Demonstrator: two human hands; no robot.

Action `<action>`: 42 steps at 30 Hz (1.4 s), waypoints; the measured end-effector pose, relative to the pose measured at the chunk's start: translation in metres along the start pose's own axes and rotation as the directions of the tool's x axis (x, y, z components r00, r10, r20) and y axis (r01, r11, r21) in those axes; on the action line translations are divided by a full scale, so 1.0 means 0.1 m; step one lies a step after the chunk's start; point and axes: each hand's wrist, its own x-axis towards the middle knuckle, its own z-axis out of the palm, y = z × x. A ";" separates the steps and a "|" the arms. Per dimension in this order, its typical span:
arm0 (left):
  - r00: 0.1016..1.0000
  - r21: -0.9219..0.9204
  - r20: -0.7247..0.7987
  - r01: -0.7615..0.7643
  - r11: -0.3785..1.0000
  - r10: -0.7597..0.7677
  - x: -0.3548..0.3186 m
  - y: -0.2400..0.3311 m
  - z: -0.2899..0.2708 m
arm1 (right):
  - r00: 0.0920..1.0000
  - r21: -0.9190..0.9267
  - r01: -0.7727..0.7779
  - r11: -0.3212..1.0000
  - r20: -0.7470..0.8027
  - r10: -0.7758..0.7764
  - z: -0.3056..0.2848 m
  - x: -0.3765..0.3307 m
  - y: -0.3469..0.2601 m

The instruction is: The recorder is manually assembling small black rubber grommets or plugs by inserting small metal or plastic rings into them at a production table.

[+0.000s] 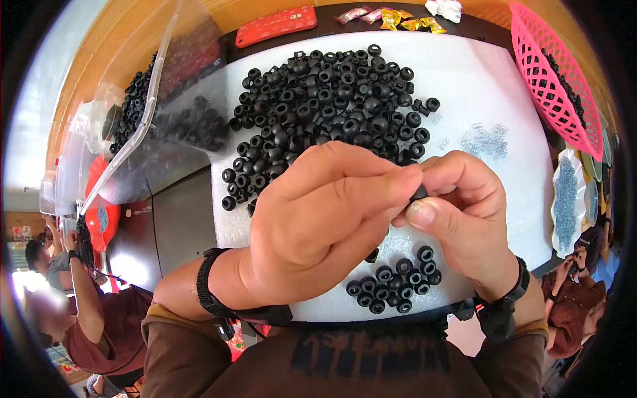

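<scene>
Over the white foam sheet (524,199), my left hand (318,219) and my right hand (464,212) meet, fingertips pinched together. A small black part (419,193) shows between them, mostly covered by fingers. It looks like the round, hollow black parts around it, but its full shape is hidden. Beyond my hands spreads a large pile of these black parts (325,99). A smaller group of black ring-ended parts (395,285) lies nearer to me, below my hands. Tiny clear bluish pieces (484,140) are scattered on the foam to the right of the pile.
At the left, a clear plastic bag or bin (159,99) holds more black parts. A pink mesh basket (551,79) stands far right, above a white scalloped dish (566,202) of small bluish pieces. A red case (277,26) and wrapped sweets (398,20) lie behind. Other people (99,318) sit at both sides.
</scene>
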 end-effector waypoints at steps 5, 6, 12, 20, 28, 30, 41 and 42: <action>0.998 0.041 -0.032 -0.057 0.998 0.058 0.00 -0.04 0.07 | 0.999 0.001 0.037 0.999 -0.025 -0.037 0.02 -0.01 0.00; 0.991 0.087 -0.074 -0.101 0.991 0.107 -0.01 -0.05 0.10 | 0.999 0.040 0.009 0.999 -0.039 -0.007 0.03 -0.01 -0.01; 0.947 0.330 -0.091 -0.264 0.906 0.309 -0.01 -0.11 0.15 | 0.998 0.090 -0.025 0.996 -0.061 0.030 0.02 -0.01 0.01; 0.970 0.418 -0.057 -0.190 0.888 0.235 0.00 0.01 0.10 | 0.989 0.190 -0.140 0.972 -0.022 0.147 0.04 -0.02 -0.04; 0.983 0.441 -0.003 -0.164 0.882 0.185 -0.01 0.04 0.04 | 0.979 0.124 -0.198 0.972 -0.026 0.203 0.09 0.01 -0.10; 0.989 0.446 0.002 -0.136 0.885 0.150 0.01 0.03 0.05 | 0.977 0.130 -0.206 0.970 -0.033 0.211 0.07 0.01 -0.07; 0.991 0.394 0.023 -0.129 0.910 0.131 0.02 -0.04 0.09 | 0.965 0.101 -0.249 0.963 -0.063 0.256 0.05 0.02 -0.11; 0.991 0.390 0.026 -0.130 0.912 0.130 0.02 -0.03 0.09 | 0.967 0.082 -0.245 0.966 -0.057 0.250 0.04 0.02 -0.12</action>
